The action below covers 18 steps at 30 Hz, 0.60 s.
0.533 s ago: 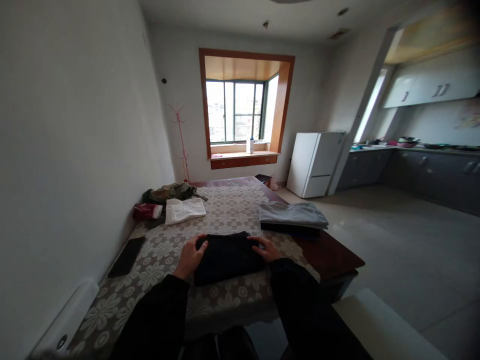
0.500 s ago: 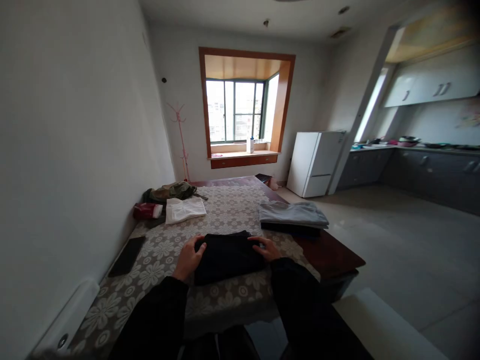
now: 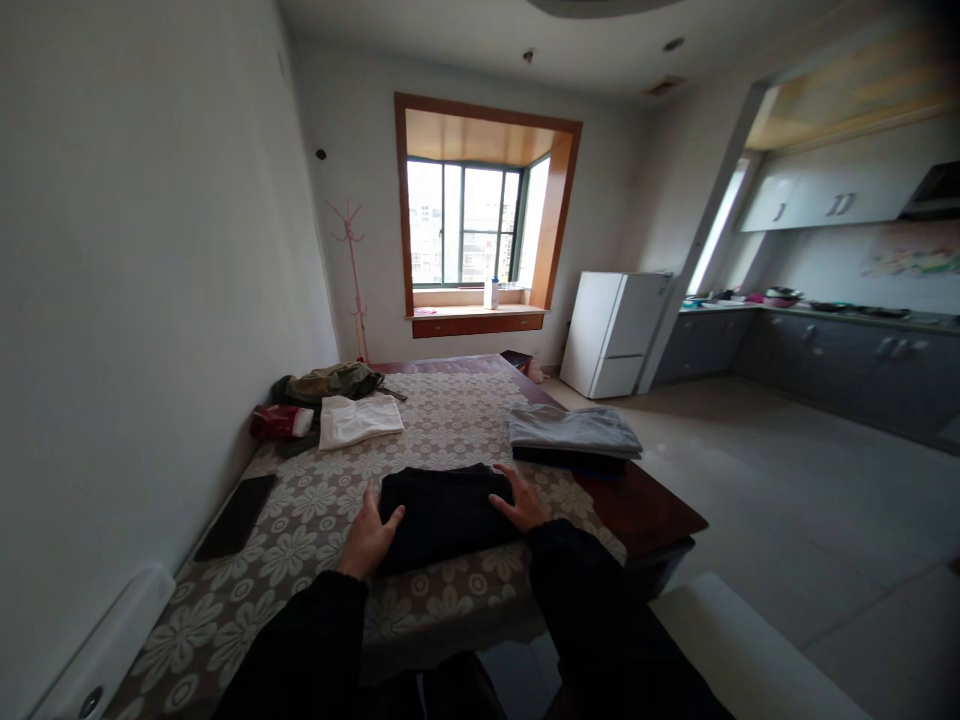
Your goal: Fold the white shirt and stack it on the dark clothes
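Both hands flat on a folded black garment (image 3: 442, 510), one at each side. Left hand (image 3: 369, 535) sits at its left edge, fingers spread and open, thumb lying on the cloth. Right hand (image 3: 519, 503) is at the right edge, palm down, fingers extended, not gripping. Hands are apart, the garment between them. Both sleeves are dark.

The garment lies on the near part of the table (image 3: 637, 505), on a floral lace tablecloth (image 3: 315, 520), roughly centred in front of the person.

Right of it, further back: a folded grey garment (image 3: 574, 430) stacked on a darker one, at the cloth's right edge, close to the black garment but not touching.

Left rear: a folded white garment (image 3: 358, 420), a crumpled olive-green bundle (image 3: 330, 382) behind it, a red packet (image 3: 276, 421) just beside it on the left.

Near the left edge: a flat dark slab (image 3: 236, 515), likely a phone, well apart from the left hand.

Background: bay window (image 3: 469, 225), pink coat stand (image 3: 351, 275), white fridge (image 3: 615, 335), kitchen counter (image 3: 840, 350).
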{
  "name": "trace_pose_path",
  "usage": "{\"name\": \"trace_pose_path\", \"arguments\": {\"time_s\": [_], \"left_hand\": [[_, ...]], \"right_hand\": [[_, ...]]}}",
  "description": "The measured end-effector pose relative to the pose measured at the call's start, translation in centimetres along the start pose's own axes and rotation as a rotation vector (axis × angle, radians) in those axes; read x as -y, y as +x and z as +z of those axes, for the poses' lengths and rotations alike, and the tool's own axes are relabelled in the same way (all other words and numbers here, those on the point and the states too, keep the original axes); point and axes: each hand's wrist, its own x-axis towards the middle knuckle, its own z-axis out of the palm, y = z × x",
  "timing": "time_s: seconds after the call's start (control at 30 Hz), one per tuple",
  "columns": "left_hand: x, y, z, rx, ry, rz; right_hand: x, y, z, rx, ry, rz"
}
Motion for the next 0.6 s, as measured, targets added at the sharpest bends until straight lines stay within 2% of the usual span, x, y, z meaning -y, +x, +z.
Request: {"name": "trace_pose_path", "arguments": {"time_s": [0.13,0.2,0.27,0.37,0.47,0.53,0.6], "left_hand": [[-1.6,1.6,0.0,0.021,-0.454,-0.264],[-2.3,2.3,0.1,0.064,-0.536,-0.353],[-3.1,2.8,0.1,0.111,-0.559,-0.368],[-4.9,2.5,0.0,0.19,-0.599,-0.261],[-8.0,0.9,-0.6,0.256,-0.526,0.012],[-10.6,-0.7,-1.6,0.304,-0.432,0.187],[-13.0,-2.1,-2.9,0.345,-0.379,0.298]], "right_hand": [[0.8,-0.6,0.6,-0.017,-0.252,0.126],[1.1,-0.8,0.9,0.031,-0.296,0.142],[1.3,-1.0,0.9,0.065,-0.299,0.161],[1.2,-0.8,0.8,0.099,-0.255,0.197],[0.8,-0.2,0.2,0.093,-0.093,0.237],[0.4,0.3,-0.1,0.093,0.141,0.229],[0.1,0.4,-0.2,0.146,0.452,0.192]]}}
